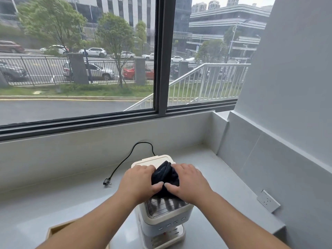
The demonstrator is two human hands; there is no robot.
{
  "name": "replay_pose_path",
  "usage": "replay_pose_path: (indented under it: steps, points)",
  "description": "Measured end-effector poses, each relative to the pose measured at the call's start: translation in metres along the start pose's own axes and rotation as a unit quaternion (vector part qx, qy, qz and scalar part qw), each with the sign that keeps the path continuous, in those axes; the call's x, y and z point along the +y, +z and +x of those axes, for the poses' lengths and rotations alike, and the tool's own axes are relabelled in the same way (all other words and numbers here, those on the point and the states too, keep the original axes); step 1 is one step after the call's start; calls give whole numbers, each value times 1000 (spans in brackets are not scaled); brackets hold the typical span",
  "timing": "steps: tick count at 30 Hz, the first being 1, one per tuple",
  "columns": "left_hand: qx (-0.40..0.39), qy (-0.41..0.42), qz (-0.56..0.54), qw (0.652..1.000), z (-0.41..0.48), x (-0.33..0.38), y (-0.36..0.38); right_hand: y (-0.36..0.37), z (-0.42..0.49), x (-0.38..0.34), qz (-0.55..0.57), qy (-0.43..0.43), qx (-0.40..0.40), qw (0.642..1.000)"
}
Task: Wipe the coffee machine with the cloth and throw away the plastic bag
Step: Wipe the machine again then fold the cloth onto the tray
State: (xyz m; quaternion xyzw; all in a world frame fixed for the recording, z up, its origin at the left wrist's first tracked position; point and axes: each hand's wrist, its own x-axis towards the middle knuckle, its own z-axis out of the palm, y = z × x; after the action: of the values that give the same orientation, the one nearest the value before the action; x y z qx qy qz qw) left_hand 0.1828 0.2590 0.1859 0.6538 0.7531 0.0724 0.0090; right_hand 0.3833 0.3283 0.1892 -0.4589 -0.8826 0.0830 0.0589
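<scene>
While bunched atop coffee machine (162, 211), cloth (165, 178) between left hand (139, 182), right hand (186, 182); both grips pinching it

Looks like an office or commercial building pantry corner, ground floor. Evidence: pale grey countertop (206, 169) under a wide dark-framed window (161, 56), wall socket (268, 200) at right, small coffee machine (164, 215) on the near counter with its power cord (125, 162) unplugged. Far outside: white stair railing (206, 81), fenced road, parked cars, office blocks.
</scene>
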Motion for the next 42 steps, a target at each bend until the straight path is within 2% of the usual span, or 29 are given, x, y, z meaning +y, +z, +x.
replay_pose_path:
  steps: [7,12,16,20,26,35,42]
  points:
    - [9,17,-42,999,-1,-6,8,3,6,-18,28,41,13,999]
    - [18,30,-77,996,1,-11,9,-2,10,-25,117,79,26,990]
    - [10,35,-98,995,1,-13,11,-8,16,-29,209,138,17,968]
    - [12,37,-114,993,-1,-12,14,-4,19,-33,222,161,0,962]
    - [-12,27,-143,989,1,-20,10,-14,22,-42,246,127,41,960]
    - [-28,28,-186,982,2,-23,1,-45,15,-45,289,30,87,953]
    - [-12,-11,-216,976,3,-15,-7,-65,11,-27,294,1,133,947]
